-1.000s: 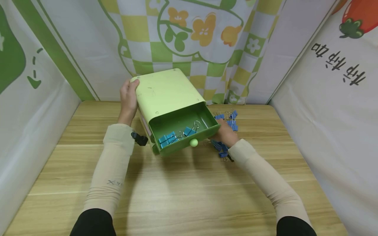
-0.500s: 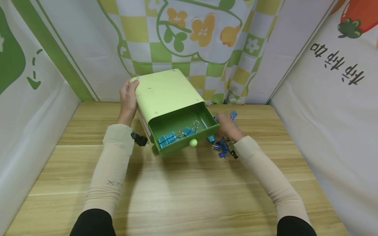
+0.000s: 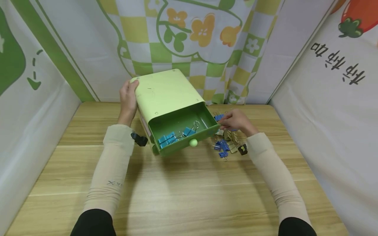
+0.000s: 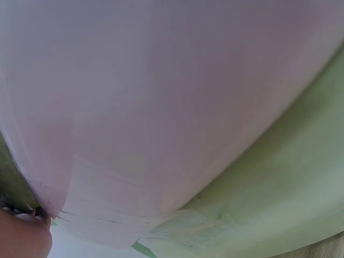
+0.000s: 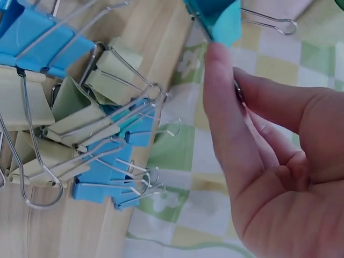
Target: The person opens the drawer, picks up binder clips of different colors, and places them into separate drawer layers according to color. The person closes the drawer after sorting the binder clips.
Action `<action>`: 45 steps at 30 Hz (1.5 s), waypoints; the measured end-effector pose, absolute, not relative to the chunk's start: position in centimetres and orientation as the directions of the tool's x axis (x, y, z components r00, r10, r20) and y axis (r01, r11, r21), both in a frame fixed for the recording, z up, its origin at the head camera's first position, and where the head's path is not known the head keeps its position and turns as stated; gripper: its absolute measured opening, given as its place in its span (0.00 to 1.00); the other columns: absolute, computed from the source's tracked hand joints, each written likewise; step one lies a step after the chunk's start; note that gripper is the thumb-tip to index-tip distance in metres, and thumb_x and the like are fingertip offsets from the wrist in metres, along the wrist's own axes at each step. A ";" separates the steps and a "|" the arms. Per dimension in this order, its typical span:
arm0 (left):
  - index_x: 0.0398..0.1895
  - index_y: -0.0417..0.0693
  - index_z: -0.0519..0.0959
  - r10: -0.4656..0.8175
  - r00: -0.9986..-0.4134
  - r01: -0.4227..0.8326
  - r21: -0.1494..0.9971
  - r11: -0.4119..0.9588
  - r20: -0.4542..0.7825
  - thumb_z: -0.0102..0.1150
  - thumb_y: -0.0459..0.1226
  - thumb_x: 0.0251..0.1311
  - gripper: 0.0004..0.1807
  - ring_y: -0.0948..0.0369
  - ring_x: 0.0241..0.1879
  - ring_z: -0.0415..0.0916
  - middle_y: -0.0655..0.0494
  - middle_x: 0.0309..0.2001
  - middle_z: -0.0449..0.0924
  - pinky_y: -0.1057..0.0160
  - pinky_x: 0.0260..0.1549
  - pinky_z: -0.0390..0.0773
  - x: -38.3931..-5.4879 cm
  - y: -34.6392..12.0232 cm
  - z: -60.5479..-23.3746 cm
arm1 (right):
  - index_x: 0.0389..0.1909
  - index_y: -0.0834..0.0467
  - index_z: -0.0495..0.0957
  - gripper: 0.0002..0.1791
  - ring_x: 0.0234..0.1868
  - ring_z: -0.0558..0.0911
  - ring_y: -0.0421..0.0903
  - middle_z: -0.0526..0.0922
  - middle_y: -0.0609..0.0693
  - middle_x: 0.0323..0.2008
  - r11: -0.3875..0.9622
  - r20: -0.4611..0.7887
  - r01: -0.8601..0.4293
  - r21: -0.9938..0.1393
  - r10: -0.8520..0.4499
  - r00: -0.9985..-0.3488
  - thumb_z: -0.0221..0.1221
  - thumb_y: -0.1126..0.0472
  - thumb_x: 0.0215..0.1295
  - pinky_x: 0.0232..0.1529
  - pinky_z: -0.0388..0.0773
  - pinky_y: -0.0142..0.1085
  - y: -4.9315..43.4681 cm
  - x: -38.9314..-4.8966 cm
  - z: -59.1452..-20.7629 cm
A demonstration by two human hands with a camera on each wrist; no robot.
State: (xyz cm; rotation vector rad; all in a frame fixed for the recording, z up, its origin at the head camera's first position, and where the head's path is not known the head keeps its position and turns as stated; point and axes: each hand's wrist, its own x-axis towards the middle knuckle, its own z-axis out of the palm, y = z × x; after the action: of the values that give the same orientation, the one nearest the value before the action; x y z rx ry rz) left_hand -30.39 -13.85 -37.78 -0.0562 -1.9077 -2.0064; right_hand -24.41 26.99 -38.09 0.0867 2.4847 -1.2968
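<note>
A light green drawer box (image 3: 166, 91) stands at an angle, its dark green drawer (image 3: 177, 149) pulled out toward me. Inside the drawer lie a few bright blue binder clips (image 3: 167, 140). My left hand (image 3: 128, 101) grips the box at its back left corner; its fingertips are mostly hidden. In the left wrist view a pale pinkish panel and the green shell (image 4: 269, 177) fill most of the picture. Just right of the drawer front, my right hand (image 3: 237, 120) pinches a turquoise binder clip (image 5: 223, 24) by its wire handle, between thumb and forefinger.
Beneath and beside my right hand is a pile of loose binder clips: dark blue ones (image 3: 223, 146), cream ones (image 5: 80, 115) and a bright blue one (image 5: 43, 37). A checked curtain (image 3: 165, 52) hangs behind the wooden table (image 3: 177, 203).
My right hand has lifted from the pile and drawn back right, a turquoise binder clip now in its fingers. Cream clips have come into sight. The left hand and box have stayed put.
</note>
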 end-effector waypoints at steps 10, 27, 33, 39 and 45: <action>0.51 0.51 0.80 -0.229 -0.931 0.295 0.955 -0.015 0.284 0.50 0.49 0.78 0.15 0.69 0.20 0.67 0.65 0.24 0.71 0.70 0.23 0.71 -30.3 -13.9 -37.7 | 0.64 0.75 0.76 0.21 0.37 0.92 0.41 0.92 0.48 0.33 0.378 -0.326 0.275 -0.884 -0.075 -0.942 0.60 0.66 0.77 0.45 0.89 0.33 28.6 -24.7 -36.4; 0.52 0.52 0.81 -0.233 -0.933 0.288 0.957 -0.021 0.276 0.50 0.49 0.78 0.16 0.69 0.22 0.68 0.65 0.26 0.73 0.70 0.24 0.71 -30.2 -13.9 -37.7 | 0.45 0.59 0.87 0.07 0.37 0.92 0.42 0.92 0.50 0.34 0.037 -0.248 0.246 -0.969 -0.077 -0.966 0.61 0.68 0.75 0.45 0.88 0.31 28.2 -24.2 -32.2; 0.50 0.52 0.81 -0.242 -0.927 0.300 0.954 -0.012 0.288 0.50 0.49 0.78 0.15 0.69 0.22 0.68 0.65 0.25 0.73 0.70 0.25 0.72 -30.4 -13.8 -37.8 | 0.54 0.65 0.84 0.11 0.37 0.92 0.43 0.91 0.51 0.36 0.072 -0.231 0.223 -0.972 -0.123 -0.965 0.62 0.69 0.74 0.46 0.89 0.33 26.7 -23.3 -31.0; 0.52 0.51 0.81 -0.233 -0.929 0.299 0.954 -0.022 0.286 0.50 0.49 0.78 0.16 0.68 0.23 0.69 0.65 0.27 0.74 0.70 0.27 0.73 -30.4 -13.8 -37.8 | 0.52 0.67 0.85 0.11 0.35 0.92 0.45 0.92 0.54 0.35 0.137 -0.194 0.171 -0.976 -0.180 -0.964 0.64 0.70 0.72 0.43 0.90 0.36 25.2 -22.6 -30.0; 0.52 0.52 0.81 -0.234 -0.929 0.299 0.954 -0.013 0.288 0.49 0.50 0.78 0.16 0.68 0.23 0.69 0.65 0.26 0.73 0.69 0.27 0.72 -30.3 -13.8 -37.7 | 0.56 0.71 0.83 0.16 0.37 0.93 0.47 0.93 0.53 0.35 0.293 -0.159 0.084 -0.953 -0.243 -0.957 0.65 0.66 0.73 0.44 0.90 0.38 24.1 -21.9 -29.0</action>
State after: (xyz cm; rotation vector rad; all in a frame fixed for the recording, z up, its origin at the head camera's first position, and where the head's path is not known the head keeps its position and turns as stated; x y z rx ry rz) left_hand -30.33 -13.81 -37.74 -0.0684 -1.9054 -2.0023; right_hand -21.85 24.06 -28.98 -0.1458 2.2911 -1.7139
